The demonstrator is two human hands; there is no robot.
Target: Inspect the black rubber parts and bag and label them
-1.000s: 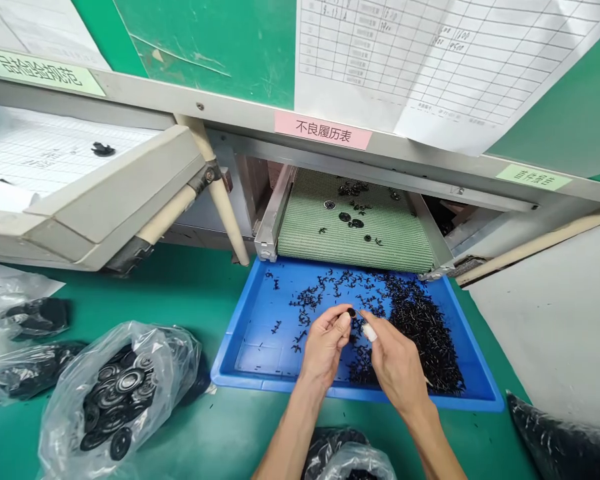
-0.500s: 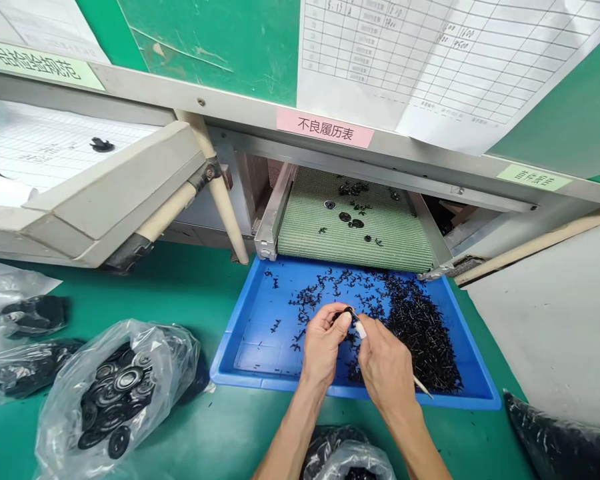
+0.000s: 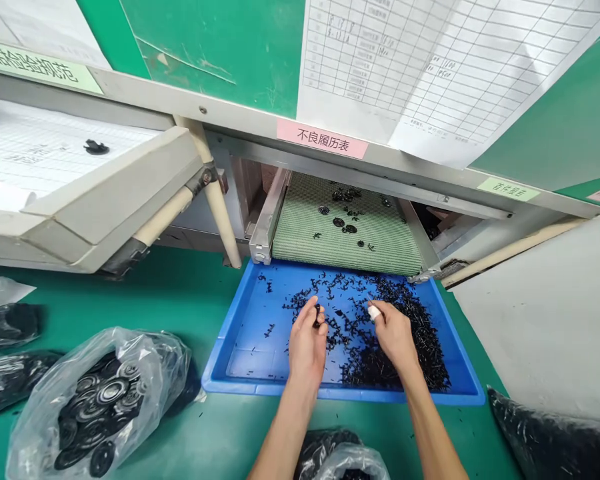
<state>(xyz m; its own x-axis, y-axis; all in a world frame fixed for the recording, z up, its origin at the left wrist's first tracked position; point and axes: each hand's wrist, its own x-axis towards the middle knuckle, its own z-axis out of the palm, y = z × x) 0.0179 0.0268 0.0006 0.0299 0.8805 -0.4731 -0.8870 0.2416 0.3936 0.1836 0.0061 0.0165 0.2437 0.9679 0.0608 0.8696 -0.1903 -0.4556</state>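
My left hand (image 3: 307, 343) is over the blue tray (image 3: 240, 381), its fingers curled around a small black plastic part (image 3: 318, 315). To its right my right hand (image 3: 396, 333) is closed on a thin pointed tool (image 3: 371, 302); only its tip shows and the handle is hidden in the fist. Something white (image 3: 375, 312), perhaps a wrap or finger cover, is at the thumb. Between the hands is a small dark piece (image 3: 339, 312); whether it is falling or lying in the tray I cannot tell. Black plastic scraps (image 3: 380, 363) are heaped at the tray's right side.
Behind the tray, a green conveyor belt (image 3: 300, 240) carries several black parts. A clear bag of black round parts (image 3: 105, 400) sits at the left. Another open bag (image 3: 353, 460) is by my forearms, and a filled dark bag (image 3: 555, 433) at the right.
My hands, which were together at the black part, have moved apart, the left one leftward and the right one rightward. The tool's pale rear end is no longer visible. The view has shifted slightly.
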